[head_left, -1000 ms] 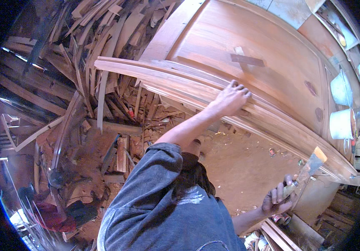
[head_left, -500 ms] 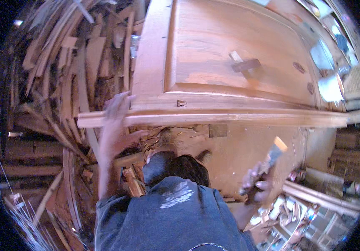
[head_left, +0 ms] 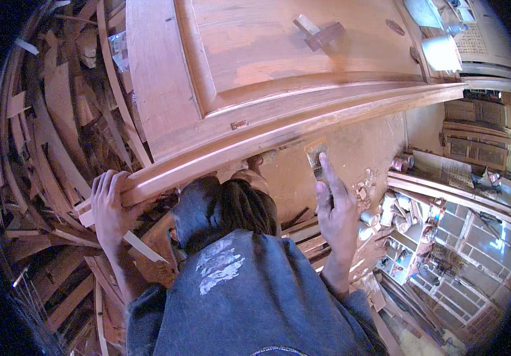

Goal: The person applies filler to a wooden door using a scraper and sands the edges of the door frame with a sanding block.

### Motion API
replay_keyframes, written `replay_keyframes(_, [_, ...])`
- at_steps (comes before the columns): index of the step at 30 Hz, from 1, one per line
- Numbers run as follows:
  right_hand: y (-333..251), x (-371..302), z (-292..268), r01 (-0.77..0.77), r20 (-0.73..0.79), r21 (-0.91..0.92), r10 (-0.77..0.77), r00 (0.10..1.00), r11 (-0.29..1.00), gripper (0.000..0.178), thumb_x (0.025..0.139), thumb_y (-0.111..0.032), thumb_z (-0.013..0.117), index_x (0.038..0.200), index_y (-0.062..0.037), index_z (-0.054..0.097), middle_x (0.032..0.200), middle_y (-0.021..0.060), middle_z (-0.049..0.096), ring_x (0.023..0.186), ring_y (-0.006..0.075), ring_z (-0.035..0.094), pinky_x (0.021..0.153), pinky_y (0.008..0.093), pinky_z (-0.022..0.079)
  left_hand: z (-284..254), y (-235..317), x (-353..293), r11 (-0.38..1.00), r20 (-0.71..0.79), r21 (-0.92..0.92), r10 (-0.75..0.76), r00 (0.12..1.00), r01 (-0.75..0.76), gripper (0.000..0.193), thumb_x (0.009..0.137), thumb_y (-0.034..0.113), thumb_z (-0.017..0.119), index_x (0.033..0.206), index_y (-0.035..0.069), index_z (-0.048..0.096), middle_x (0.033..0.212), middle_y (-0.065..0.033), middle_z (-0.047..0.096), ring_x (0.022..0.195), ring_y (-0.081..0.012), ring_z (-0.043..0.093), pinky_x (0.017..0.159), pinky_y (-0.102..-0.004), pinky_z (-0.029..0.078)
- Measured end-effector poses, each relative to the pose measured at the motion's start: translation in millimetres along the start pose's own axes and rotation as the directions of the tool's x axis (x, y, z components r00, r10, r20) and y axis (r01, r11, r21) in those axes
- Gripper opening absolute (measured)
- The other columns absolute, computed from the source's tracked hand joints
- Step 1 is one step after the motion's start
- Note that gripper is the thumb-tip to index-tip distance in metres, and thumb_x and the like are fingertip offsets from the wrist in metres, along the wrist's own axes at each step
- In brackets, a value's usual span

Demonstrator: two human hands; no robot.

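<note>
A long wooden strip [head_left: 303, 121] runs along the near edge of a panelled wooden door [head_left: 249, 50], tilting up to the right. My left hand [head_left: 110, 202] is closed around the strip's left end, fingers over its top. Held in my right hand [head_left: 337, 216] is a flat-bladed tool that looks like a putty knife [head_left: 316, 153], its blade yellowish and dark. The index finger stretches along it, and much of the handle is hidden. The blade appears just below the strip; I cannot tell whether they touch. A small crossed wooden piece [head_left: 325, 37] lies on the door panel.
Wood offcuts [head_left: 59, 113] crowd the left side. At the door's far right corner sits a white container [head_left: 442, 53]. Long boards [head_left: 463, 199], cans [head_left: 369, 218] and glazed frames [head_left: 469, 237] fill the lower right.
My right hand has brought the tool up and left, near the strip. My left hand, blurred before, now grips the strip's end. The view has turned, so door and strip slant.
</note>
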State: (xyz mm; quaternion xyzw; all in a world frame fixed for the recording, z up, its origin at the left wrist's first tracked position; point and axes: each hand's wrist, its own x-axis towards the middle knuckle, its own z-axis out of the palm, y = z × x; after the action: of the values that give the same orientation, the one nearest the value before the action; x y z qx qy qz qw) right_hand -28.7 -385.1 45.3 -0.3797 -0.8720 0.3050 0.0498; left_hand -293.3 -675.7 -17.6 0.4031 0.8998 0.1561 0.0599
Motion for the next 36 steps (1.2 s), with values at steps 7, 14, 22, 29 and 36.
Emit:
replay_keyframes(7, [-15.1, 18.3, 12.2, -0.001, 0.083, -0.132, 0.012, 0.996, 0.991, 0.053, 0.096, -0.016, 0.058, 0.146, -0.0298, 0.045, 0.083, 0.0206, 0.060, 0.071, 0.0397, 0.064, 0.063, 0.0490, 0.052, 6.5, -0.2, 4.8, 0.999, 0.001, 0.040, -0.010, 1.000, 0.010, 0.067, 0.051, 0.040, 0.088, 0.104, 0.007, 0.061, 0.098, -0.0094, 0.061, 0.094, -0.0318, 0.060, 0.086, -0.0431, 0.047])
replay_keyframes(14, [-14.4, 25.1, 21.4, -0.017, 0.088, -0.208, 0.036, 0.995, 0.978, 0.052, 0.097, -0.018, 0.056, 0.146, -0.0300, 0.044, 0.084, 0.0218, 0.061, 0.071, 0.0423, 0.064, 0.063, 0.0509, 0.052, 12.3, 0.9, 6.9, 1.000, -0.010, 0.023, -0.009, 1.000, 0.010, 0.066, 0.051, 0.045, 0.086, 0.101, 0.008, 0.062, 0.095, -0.0090, 0.065, 0.090, -0.0299, 0.063, 0.082, -0.0423, 0.048])
replay_keyframes(22, [-30.8, 23.2, 18.5, -0.064, 0.111, -0.233, 0.092, 0.990, 0.970, 0.051, 0.097, -0.017, 0.057, 0.146, -0.0271, 0.045, 0.085, 0.0234, 0.061, 0.072, 0.0430, 0.063, 0.063, 0.0522, 0.051, 15.3, 0.2, 8.5, 1.000, -0.009, 0.010, -0.010, 1.000, 0.010, 0.065, 0.052, 0.043, 0.086, 0.101, 0.008, 0.063, 0.095, -0.0090, 0.065, 0.089, -0.0302, 0.063, 0.081, -0.0426, 0.048])
replay_keyframes(29, [-29.6, 21.5, 25.7, -0.048, 0.102, -0.208, 0.070, 0.992, 0.977, 0.051, 0.097, -0.016, 0.057, 0.146, -0.0242, 0.045, 0.083, 0.0238, 0.061, 0.073, 0.0435, 0.063, 0.063, 0.0522, 0.050, 17.6, -0.4, 10.0, 1.000, -0.024, 0.010, 0.001, 1.000, -0.001, 0.064, 0.053, 0.039, 0.086, 0.104, 0.008, 0.063, 0.096, -0.0089, 0.065, 0.091, -0.0302, 0.063, 0.081, -0.0425, 0.048])
replay_keyframes(36, [-33.3, 14.1, 38.1, -0.045, 0.068, -0.188, 0.059, 0.996, 0.981, 0.050, 0.097, -0.016, 0.057, 0.146, -0.0235, 0.046, 0.082, 0.0236, 0.060, 0.073, 0.0439, 0.063, 0.063, 0.0522, 0.050, 16.1, 2.0, 8.9, 1.000, -0.034, 0.018, 0.017, 0.999, -0.016, 0.067, 0.052, 0.041, 0.087, 0.106, 0.009, 0.063, 0.097, -0.0076, 0.065, 0.091, -0.0287, 0.064, 0.081, -0.0416, 0.049])
